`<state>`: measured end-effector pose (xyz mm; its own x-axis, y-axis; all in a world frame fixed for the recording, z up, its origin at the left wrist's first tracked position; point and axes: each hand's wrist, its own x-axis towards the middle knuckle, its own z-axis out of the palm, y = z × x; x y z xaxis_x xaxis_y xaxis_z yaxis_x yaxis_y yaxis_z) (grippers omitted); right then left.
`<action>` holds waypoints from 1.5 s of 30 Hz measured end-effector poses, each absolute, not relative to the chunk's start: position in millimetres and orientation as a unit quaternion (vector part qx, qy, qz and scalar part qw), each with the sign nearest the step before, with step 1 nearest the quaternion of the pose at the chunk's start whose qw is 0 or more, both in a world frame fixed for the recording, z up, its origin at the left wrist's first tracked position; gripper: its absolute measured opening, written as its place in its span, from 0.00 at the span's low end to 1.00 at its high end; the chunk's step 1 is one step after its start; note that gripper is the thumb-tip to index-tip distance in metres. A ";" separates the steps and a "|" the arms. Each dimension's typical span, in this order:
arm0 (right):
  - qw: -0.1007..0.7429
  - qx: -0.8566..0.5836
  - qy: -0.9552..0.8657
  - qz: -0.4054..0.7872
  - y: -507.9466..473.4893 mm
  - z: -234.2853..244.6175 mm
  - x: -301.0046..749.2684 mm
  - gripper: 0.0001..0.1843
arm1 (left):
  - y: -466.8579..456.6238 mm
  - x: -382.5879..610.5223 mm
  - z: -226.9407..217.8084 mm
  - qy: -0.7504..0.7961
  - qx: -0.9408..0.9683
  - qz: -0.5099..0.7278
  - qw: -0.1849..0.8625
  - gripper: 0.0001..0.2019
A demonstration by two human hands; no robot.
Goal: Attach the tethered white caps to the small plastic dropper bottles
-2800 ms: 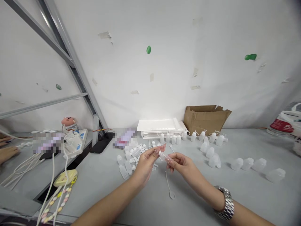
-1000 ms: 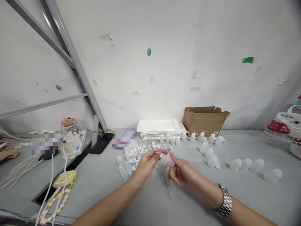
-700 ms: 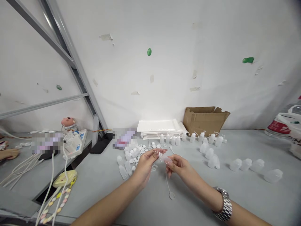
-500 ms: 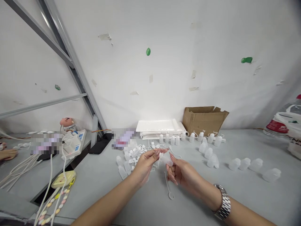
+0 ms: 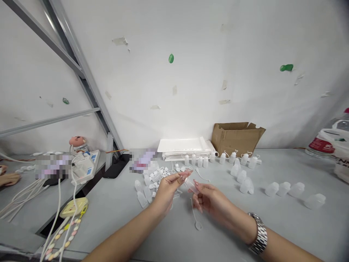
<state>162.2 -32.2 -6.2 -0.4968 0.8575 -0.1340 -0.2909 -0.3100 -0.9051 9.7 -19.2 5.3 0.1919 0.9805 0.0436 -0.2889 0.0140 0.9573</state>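
Observation:
A small translucent plastic bottle [image 5: 192, 186] is held between both hands above the grey table. My left hand [image 5: 169, 189] is closed on its neck end, where the fingertips hide the detail. The thumb and fingers of my right hand [image 5: 208, 196] are wrapped round the bottle's body. Below the hands lies a loose white strap with a ring end [image 5: 198, 225]. Left of my left hand is a pile of small white caps [image 5: 163, 173], with loose bottles [image 5: 141, 199] beside it. Another strap [image 5: 203, 176] lies just behind my right hand.
Capped bottles [image 5: 200, 162] stand in a row before white packets [image 5: 182, 147] and a cardboard box [image 5: 237, 138]. Several uncapped bottles [image 5: 296, 189] are at the right. Cables, a yellow device [image 5: 74, 208] and another person's hand [image 5: 9, 179] are at the left.
The bottle has tilted and turned slightly between my fingers. My right hand has shifted a little to the left and its fingers have changed their hold.

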 end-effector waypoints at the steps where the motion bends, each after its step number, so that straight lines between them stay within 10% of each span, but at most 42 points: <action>1: 0.379 -0.312 -0.429 0.758 -32.2 -6.8 162.3 0.24 | -19.9 10.0 6.0 0.362 0.476 0.521 0.609 0.09; 45: 0.401 -0.373 -0.509 0.664 -31.5 -10.2 155.0 0.21 | -14.9 6.2 6.5 0.391 0.453 0.532 0.599 0.18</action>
<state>155.0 -31.5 -10.2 -0.4000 0.9123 -0.0876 -0.1529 -0.1607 -0.9751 6.2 -14.9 6.5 0.1287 0.9916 0.0130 -0.2830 0.0242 0.9588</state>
